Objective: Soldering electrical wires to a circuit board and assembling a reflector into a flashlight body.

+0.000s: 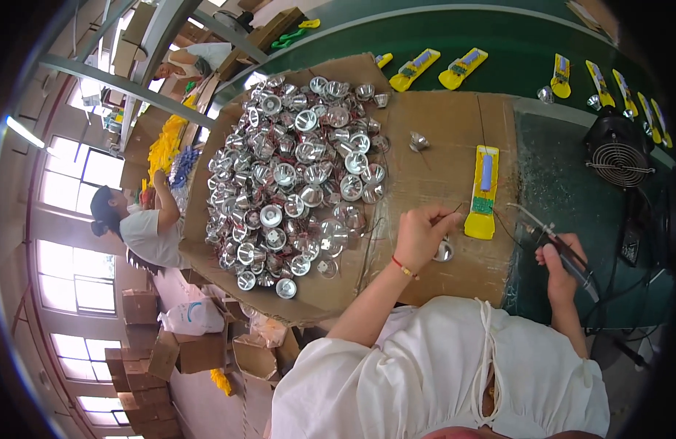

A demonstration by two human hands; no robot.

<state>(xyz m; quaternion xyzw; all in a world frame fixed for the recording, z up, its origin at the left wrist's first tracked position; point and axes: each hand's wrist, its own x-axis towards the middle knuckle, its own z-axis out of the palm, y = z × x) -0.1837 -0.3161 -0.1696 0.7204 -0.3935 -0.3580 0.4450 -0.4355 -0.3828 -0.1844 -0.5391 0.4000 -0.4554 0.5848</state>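
On the cardboard in front of me lies a yellow casing (469, 224) with a blue-violet cylindrical battery (487, 173) and a small green circuit board (483, 205). Just left of its lower end, my left hand (423, 235) is closed in a pinch on a thin dark wire (458, 210). A silver reflector cup (444, 251) sits by that hand's wrist, partly hidden. My right hand (559, 265) is wrapped round the dark handle of a soldering iron (572, 265), whose front end points up and left toward the casing. Another reflector (419, 140) with leads lies farther up the cardboard.
A large heap of silver reflectors (294, 168) fills a cardboard tray (308, 310) on my left. Several yellow casings (461, 69) lie along the green far surface (499, 36). A black fan (617, 155) stands at right. A co-worker (144, 227) sits at far left.
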